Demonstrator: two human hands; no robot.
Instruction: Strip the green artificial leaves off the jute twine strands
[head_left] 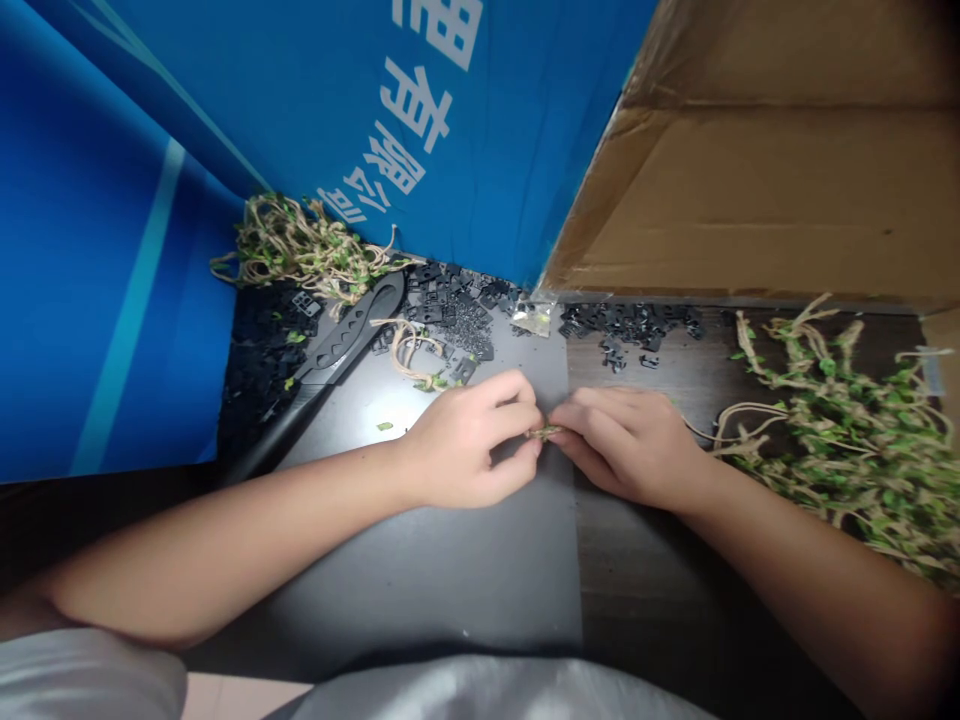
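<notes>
Left hand (469,445), right hand (626,447), both closed on leafy jute twine (545,432) between them

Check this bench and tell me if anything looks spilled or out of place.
Small black plastic pieces lie scattered along the back edge, and a stray green leaf sits alone on the grey mat.

Your corner's pretty packed, heads up

You've got a blue banner (420,130) with white lettering along the back, a cardboard box (772,200) on the right, and loose black plastic clips (630,322) heaped along the dark wood counter (652,600). A long black slotted tool (337,350) lies diagonally across a grey mat (450,590).
</notes>
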